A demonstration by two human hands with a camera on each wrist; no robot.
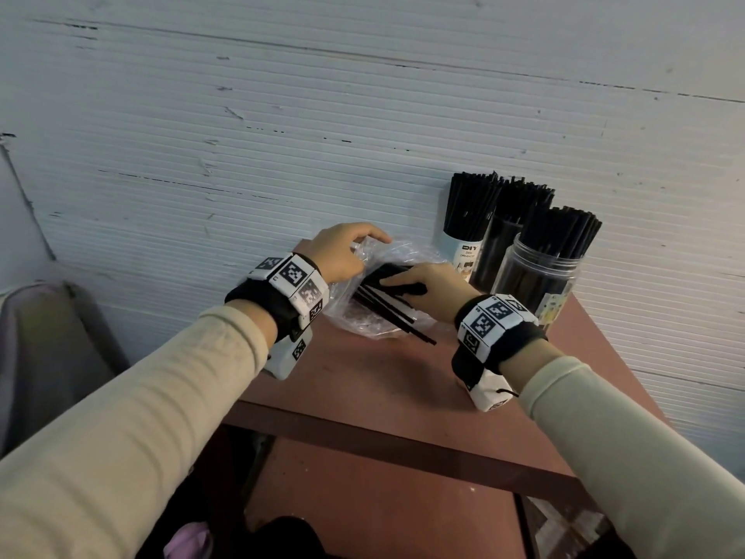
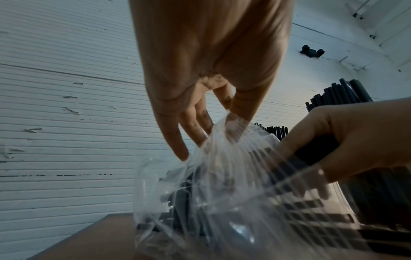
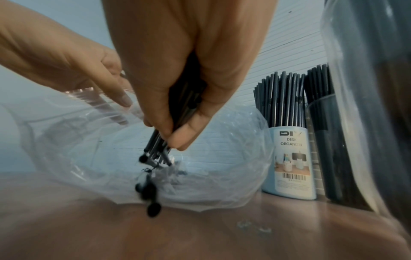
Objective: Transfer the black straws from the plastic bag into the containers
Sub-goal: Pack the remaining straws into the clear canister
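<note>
Black straws mostly potted | three containers look full | my right hand clutches a bundle in plastic bag | left hand pinches bag's rim | few remain, I judge

Bare reddish-brown worktop lies open between my wrists and toward the near edge, so my hands can draw back that way. The far edge is closed by the pale ribbed wall just behind it. At the far right corner three containers packed with upright black straws stand touching one another: a light-blue desk-organizer cup, a dark tumbler and a clear plastic jar, which stands just beside my right hand. The crumpled clear plastic bag fills the far middle, with loose black straws poking out toward the near edge. My left hand blocks the bag's left side.
</note>
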